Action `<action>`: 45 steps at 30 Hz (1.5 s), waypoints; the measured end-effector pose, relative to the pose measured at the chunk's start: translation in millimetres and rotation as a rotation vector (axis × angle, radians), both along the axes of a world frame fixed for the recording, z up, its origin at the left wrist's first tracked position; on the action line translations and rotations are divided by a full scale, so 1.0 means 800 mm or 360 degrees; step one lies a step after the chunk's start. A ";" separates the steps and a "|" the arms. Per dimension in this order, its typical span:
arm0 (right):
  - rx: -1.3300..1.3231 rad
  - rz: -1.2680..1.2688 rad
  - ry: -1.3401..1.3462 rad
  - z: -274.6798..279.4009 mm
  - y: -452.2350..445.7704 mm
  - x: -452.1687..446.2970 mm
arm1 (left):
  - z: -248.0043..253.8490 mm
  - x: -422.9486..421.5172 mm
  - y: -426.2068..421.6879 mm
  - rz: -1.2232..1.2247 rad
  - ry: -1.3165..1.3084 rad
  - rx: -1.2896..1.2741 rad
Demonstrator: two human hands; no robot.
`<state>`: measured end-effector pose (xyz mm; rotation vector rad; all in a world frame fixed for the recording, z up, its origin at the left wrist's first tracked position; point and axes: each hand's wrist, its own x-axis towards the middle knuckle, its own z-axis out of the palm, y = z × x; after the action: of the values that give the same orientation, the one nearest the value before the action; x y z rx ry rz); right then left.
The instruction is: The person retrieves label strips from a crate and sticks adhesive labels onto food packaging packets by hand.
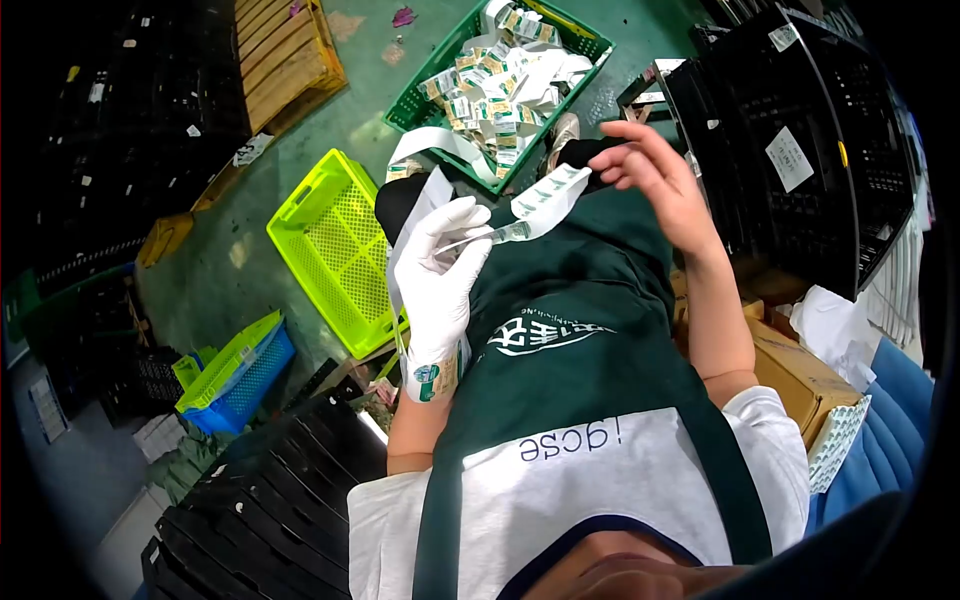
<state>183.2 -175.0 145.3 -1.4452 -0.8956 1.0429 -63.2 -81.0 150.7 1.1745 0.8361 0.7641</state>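
My left hand (440, 270), in a white glove, pinches a white strip of labels (550, 203) between thumb and fingers. The strip's free end sticks out over the dark green apron (575, 270), toward my other hand. My right hand (655, 185) is bare, its fingers apart beside that end; I see nothing in its grasp. More white backing strip (440, 140) runs by the left hand and up to the green basket (400, 110). Piled in the basket are tangled printed label strips (500, 90). A round green printed label (428, 376) shows at my left wrist.
A lime-yellow crate (300, 195) stands on the green floor at left, with a blue basket (225, 405) farther out. Black crates (280, 510) are stacked lower left and black crates (800, 150) at right. A wooden pallet (285, 60) is at upper left, a cardboard box (800, 375) at right.
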 end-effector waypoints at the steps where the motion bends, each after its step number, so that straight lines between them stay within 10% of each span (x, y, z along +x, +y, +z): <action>1: -0.0038 0.0041 0.0051 0.006 0.001 -0.007 | -0.002 0.000 -0.001 0.0005 0.0017 0.0016; 8: 0.0456 0.0230 -0.1262 0.021 0.013 -0.065 | -0.005 0.003 -0.004 0.0003 0.0099 -0.0070; 22: -0.0252 0.0250 0.0424 -0.023 0.018 -0.081 | -0.032 -0.004 0.000 0.0102 -0.0019 -0.0442; 39: 0.0057 -0.0043 0.0283 -0.024 0.039 -0.118 | -0.024 0.017 -0.014 0.0003 -0.0017 -0.0223; 45: 0.0609 -0.0008 -0.0870 -0.010 0.053 -0.106 | -0.029 0.008 -0.004 -0.0058 0.0059 -0.0256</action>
<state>98.1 -133.0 137.5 -1.4151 -1.3935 0.4296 -57.0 -84.1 127.3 1.0602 0.8880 0.6348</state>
